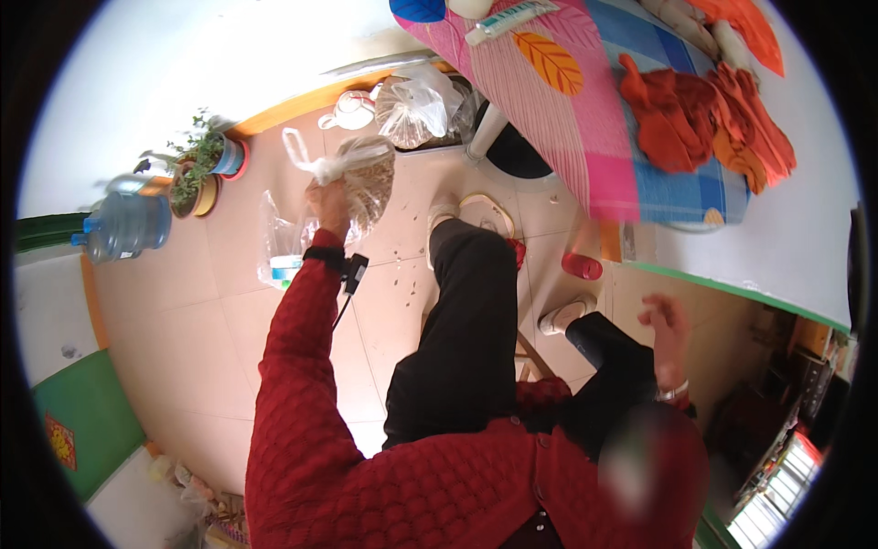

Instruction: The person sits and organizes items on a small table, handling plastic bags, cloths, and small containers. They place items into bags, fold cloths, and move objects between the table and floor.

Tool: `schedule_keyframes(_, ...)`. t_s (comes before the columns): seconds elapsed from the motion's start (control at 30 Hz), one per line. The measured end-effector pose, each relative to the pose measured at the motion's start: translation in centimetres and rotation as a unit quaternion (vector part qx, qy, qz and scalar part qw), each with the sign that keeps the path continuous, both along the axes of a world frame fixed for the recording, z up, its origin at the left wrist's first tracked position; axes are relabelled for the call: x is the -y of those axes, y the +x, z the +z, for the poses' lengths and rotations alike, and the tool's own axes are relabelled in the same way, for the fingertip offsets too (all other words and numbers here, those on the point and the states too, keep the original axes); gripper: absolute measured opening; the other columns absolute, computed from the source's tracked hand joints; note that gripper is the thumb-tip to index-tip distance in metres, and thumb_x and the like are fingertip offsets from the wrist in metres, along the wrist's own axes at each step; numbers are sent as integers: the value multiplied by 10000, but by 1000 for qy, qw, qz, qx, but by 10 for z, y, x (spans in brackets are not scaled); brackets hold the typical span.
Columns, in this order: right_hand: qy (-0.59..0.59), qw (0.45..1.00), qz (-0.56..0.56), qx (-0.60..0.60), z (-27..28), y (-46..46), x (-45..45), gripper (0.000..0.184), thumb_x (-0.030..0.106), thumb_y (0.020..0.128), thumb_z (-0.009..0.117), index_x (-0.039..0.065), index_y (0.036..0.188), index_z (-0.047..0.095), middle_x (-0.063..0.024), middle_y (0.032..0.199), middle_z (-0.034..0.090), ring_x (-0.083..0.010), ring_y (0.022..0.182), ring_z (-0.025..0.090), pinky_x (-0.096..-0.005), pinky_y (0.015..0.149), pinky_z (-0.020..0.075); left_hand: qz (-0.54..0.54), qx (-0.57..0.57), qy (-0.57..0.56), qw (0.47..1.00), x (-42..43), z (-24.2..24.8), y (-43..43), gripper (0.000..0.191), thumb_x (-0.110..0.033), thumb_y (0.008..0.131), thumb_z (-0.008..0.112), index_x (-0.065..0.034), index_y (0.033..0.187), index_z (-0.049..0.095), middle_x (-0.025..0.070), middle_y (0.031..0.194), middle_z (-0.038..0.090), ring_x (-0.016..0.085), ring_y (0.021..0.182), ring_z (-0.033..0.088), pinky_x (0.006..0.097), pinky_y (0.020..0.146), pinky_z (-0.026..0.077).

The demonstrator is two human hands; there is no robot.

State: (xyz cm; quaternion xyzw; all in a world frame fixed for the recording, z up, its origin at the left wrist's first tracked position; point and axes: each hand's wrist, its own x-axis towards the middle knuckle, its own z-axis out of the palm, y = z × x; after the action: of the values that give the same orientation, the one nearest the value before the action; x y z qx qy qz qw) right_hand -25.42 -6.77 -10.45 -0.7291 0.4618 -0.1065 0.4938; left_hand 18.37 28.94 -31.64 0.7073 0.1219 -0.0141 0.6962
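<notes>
My left hand [329,206] grips the knotted neck of a clear plastic bag [370,182] filled with brownish dry bits. The bag's white handle loop sticks up above the knuckles. Just beyond my left wrist, a clear plastic bag [271,240] holding a white and blue container [285,266] rests on the tiled floor. My right hand [664,319] is raised beside my right knee, its fingers apart and slightly bent, with nothing in them. Small crumbs lie on the tiles between my left arm and my feet.
A cloth-covered table [603,137] bears red gloves [669,117] and a tube [511,20]. Beneath its edge stand a filled plastic bag [418,103] and a white cup [353,110]. Potted plants [195,185] and a water jug [134,223] line the left wall. A red can [582,266] lies near my foot.
</notes>
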Motion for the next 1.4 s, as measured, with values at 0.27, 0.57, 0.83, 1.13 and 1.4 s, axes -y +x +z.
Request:
schedule_keyframes(0.27,59,995,-9,-76,-13,-33,-19,205,-48,889,537,-14,1052,657,-76,936,679,-134,749,656,-263,720,524,-211,194,221,932,144,-61,154,337,-343,852,673,-57,1019,732,139,842,724,285,849,688,409,744,514)
schedule_keyframes(0.57,40,995,48,-81,-4,-19,-22,179,4,937,553,-8,1084,653,-76,973,695,-130,774,672,-275,768,547,-241,39,447,860,171,-81,162,342,-222,860,518,-95,1091,735,200,1140,708,394,1106,658,530,947,512)
schedule_keyframes(0.83,94,990,103,-32,-1,1,-31,191,-13,954,534,-32,1111,641,-96,1034,701,-149,813,685,-285,803,571,-355,397,212,819,-40,-52,-28,230,-100,992,540,-19,1200,597,177,1168,610,348,1025,607,404,885,502)
schedule_keyframes(1.13,65,992,76,75,-15,-43,-24,162,16,932,551,-29,1055,646,-60,972,717,-111,791,676,-245,763,541,-145,-297,57,942,-181,59,-240,300,-201,964,623,21,1166,627,95,961,715,185,823,704,292,712,566)
schedule_keyframes(1.4,71,979,-62,178,-10,-143,-46,190,4,973,532,-8,1122,650,-62,1027,711,-106,820,664,-251,790,547,-239,-174,38,955,-116,111,-205,319,-188,986,613,43,1207,608,128,1064,710,193,876,700,299,772,563)
